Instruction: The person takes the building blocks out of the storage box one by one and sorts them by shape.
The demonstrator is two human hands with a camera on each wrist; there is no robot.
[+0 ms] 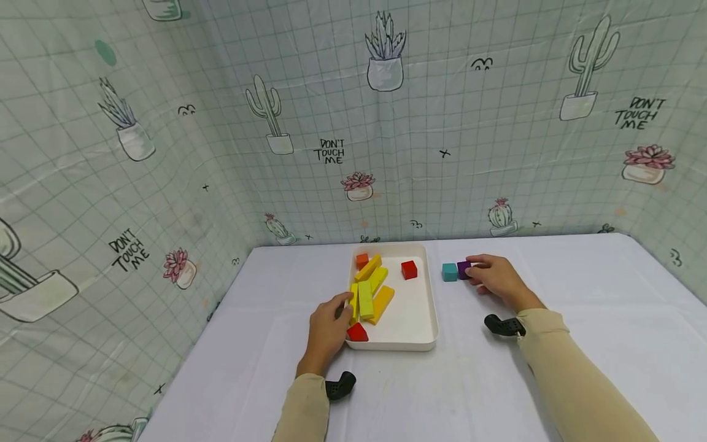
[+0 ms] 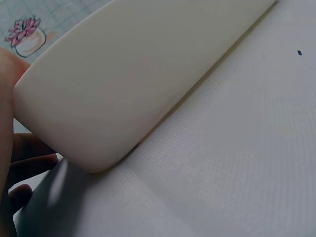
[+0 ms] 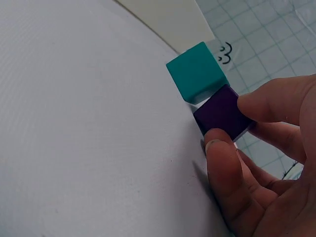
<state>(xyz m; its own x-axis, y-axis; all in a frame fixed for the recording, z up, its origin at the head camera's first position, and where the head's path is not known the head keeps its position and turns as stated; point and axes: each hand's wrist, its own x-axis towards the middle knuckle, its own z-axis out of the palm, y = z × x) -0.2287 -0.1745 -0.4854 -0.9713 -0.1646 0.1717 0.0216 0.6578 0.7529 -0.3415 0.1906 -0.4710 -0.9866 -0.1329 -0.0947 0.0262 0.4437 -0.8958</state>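
Observation:
A white tray stands in the middle of the table, with several yellow blocks piled along its left side. My left hand is at the tray's left rim, its thumb and index finger beside a yellow block. Whether they pinch anything is hidden; in the left wrist view the other fingers hang outside the tray wall. To the right of the tray, my right hand pinches a purple cube between thumb and fingers. Beside it sits a teal cube, close against it or touching.
Inside the tray are a red cube at the back right, an orange cube at the back left and a red block at the front left. A patterned cloth hangs behind the white table.

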